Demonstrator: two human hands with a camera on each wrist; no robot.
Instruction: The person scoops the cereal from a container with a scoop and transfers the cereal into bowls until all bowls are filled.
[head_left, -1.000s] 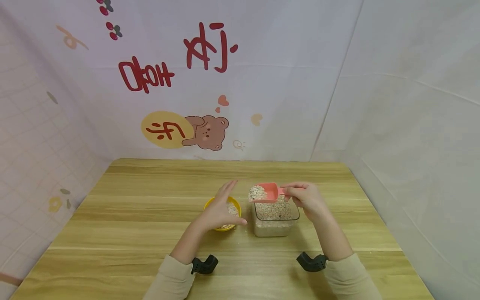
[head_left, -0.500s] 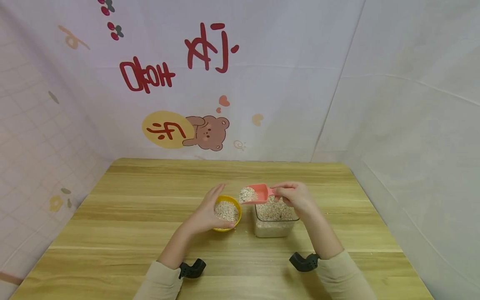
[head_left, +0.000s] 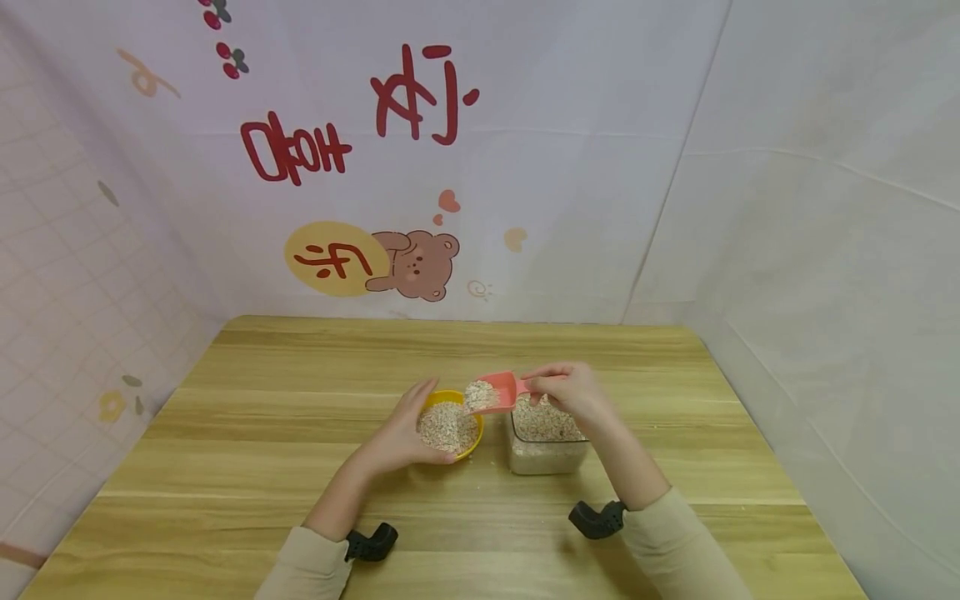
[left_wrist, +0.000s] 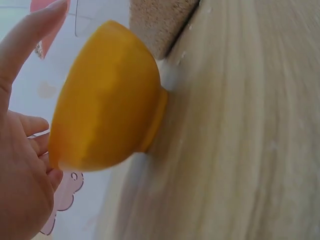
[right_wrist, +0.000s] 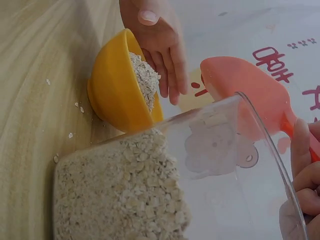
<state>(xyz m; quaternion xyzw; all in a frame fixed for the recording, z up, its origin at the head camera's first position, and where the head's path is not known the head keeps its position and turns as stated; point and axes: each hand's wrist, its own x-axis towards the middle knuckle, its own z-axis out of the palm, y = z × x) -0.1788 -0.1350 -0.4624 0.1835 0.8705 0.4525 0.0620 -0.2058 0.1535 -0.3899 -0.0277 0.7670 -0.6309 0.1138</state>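
Observation:
My right hand (head_left: 568, 390) pinches the handle of a pink scoop (head_left: 507, 393), which carries a heap of oats (head_left: 480, 395) at its front end. The scoop is held in the air over the right side of a yellow bowl (left_wrist: 107, 100) filled with oats. Around the left side of that bowl, my left hand (head_left: 399, 435) spreads its thumb and fingers; in the right wrist view those fingers look straight. Whether they touch the bowl is hard to tell. A clear rectangular container (head_left: 546, 460) holding more oats stands right of the bowl, partly below my right hand.
Both containers stand on a wood-grain table (head_left: 300, 492). A few loose flakes (right_wrist: 70, 135) lie beside the bowl. White printed cloth (head_left: 570, 183) hangs behind the table and at both sides.
My right hand has moved left with the loaded scoop, from above the clear container to the bowl's right side. My left hand has shifted left, from over the bowl to beside it.

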